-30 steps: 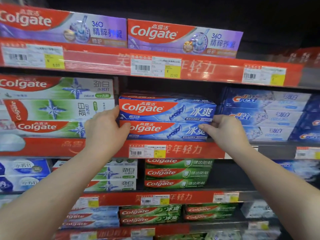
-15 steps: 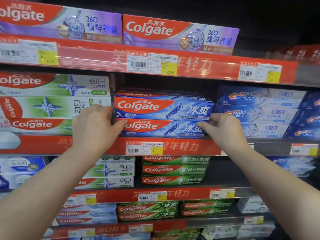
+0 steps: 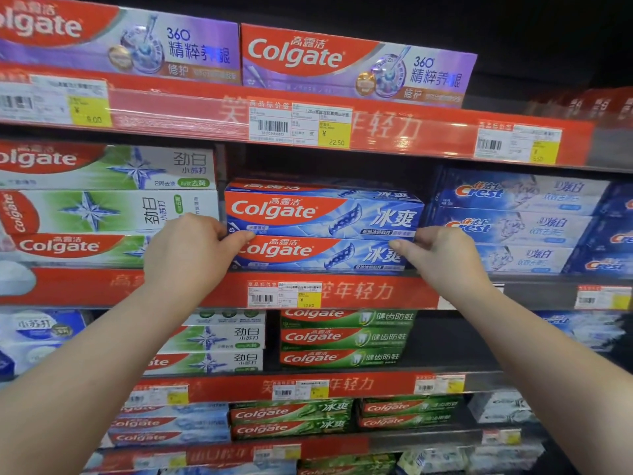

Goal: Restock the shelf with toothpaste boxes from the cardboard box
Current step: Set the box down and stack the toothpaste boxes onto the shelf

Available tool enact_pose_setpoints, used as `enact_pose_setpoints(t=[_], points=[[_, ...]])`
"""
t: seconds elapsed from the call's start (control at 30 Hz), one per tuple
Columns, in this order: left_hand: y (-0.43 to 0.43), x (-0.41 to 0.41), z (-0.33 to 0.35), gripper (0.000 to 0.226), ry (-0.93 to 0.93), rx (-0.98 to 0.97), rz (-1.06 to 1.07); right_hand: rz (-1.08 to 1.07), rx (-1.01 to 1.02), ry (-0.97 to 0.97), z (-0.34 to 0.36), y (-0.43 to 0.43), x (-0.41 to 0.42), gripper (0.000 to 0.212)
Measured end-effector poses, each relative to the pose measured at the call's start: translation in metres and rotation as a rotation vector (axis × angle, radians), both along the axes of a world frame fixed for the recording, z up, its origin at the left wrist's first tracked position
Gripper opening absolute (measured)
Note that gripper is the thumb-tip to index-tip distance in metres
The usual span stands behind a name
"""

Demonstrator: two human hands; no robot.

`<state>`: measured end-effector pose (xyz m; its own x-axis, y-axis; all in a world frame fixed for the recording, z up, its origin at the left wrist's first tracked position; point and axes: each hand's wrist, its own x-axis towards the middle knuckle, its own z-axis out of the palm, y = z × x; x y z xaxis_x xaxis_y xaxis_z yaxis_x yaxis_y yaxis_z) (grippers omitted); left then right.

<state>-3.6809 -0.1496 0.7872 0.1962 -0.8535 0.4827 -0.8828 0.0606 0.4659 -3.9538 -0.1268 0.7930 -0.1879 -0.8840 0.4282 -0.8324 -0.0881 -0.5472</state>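
Left grip: the left hand (image 3: 191,252) pinches the left end of the lower blue box (image 3: 318,257). The thumb lies flat on the front near the top edge, and the fingers curl round the end, out of sight.
Right grip: the right hand (image 3: 442,255) pinches the right end of the same box, thumb pointing inward across the front, fingers hidden behind.
Arms: both bare forearms rise from the bottom corners of the frame and converge on the middle shelf, wrists roughly level.
Box place: centre of the frame, behind the red rail (image 3: 376,291), with the upper blue box (image 3: 325,212) lying on it.
Box writing: both read "Colgate" in white on red, with 冰爽 at the right.
Price: the price tag (image 3: 284,294) just below reads 12.80 on yellow.
Left of centre: green-and-white boxes (image 3: 102,210), Colgate, 劲白; the middle one's print is turned sideways.
Right of centre: Crest boxes (image 3: 513,221), blue, stacked three high.
Top of frame: purple boxes (image 3: 359,63), Colgate 360; the upper tag (image 3: 299,126) reads 22.50.
Below centre: green boxes (image 3: 342,337), Colgate, three stacked.
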Motion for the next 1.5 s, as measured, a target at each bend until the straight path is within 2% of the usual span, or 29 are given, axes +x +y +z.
enact_pose_setpoints(t=[0.13,0.33,0.53,0.63,0.7,0.9,1.13,1.2,1.27,1.3,1.37,1.5], points=[[-0.001,-0.001,-0.003,0.043,-0.008,-0.024,-0.004,-0.001,0.0,0.019,0.001,-0.001,-0.003,0.047],[-0.004,0.005,-0.003,0.04,0.09,-0.028,-0.074,0.037,-0.014,0.012,0.003,0.001,-0.005,0.044],[0.0,0.008,-0.014,0.029,0.075,-0.168,-0.148,0.086,-0.03,-0.094,0.0,0.0,-0.01,0.018],[-0.002,0.007,-0.016,0.041,0.121,-0.193,-0.156,0.071,-0.058,0.003,-0.003,-0.001,-0.009,0.037],[-0.002,0.005,-0.017,0.047,0.158,-0.186,-0.161,0.055,-0.056,0.026,-0.004,-0.001,-0.008,0.039],[-0.003,0.004,-0.016,0.039,0.201,-0.138,-0.158,0.013,-0.041,0.012,-0.003,0.0,-0.006,0.043],[-0.001,0.001,-0.01,0.036,0.238,-0.075,-0.128,0.01,0.034,-0.005,0.001,0.0,-0.007,0.039],[-0.001,0.0,-0.007,0.034,0.238,-0.053,-0.119,0.038,0.088,-0.01,0.004,-0.001,-0.009,0.031],[0.003,0.001,-0.004,0.035,0.23,-0.044,-0.105,0.041,0.131,-0.006,0.011,0.0,-0.013,0.013],[0.006,0.002,-0.002,0.039,0.227,-0.042,-0.091,0.024,0.13,0.006,0.013,0.002,-0.015,0.017],[0.014,0.005,0.0,0.047,0.236,-0.042,-0.056,-0.011,0.08,0.011,0.02,0.005,-0.02,0.035],[0.037,0.014,-0.008,0.044,0.26,-0.092,0.006,0.066,-0.095,0.014,0.025,0.015,-0.022,0.028]])
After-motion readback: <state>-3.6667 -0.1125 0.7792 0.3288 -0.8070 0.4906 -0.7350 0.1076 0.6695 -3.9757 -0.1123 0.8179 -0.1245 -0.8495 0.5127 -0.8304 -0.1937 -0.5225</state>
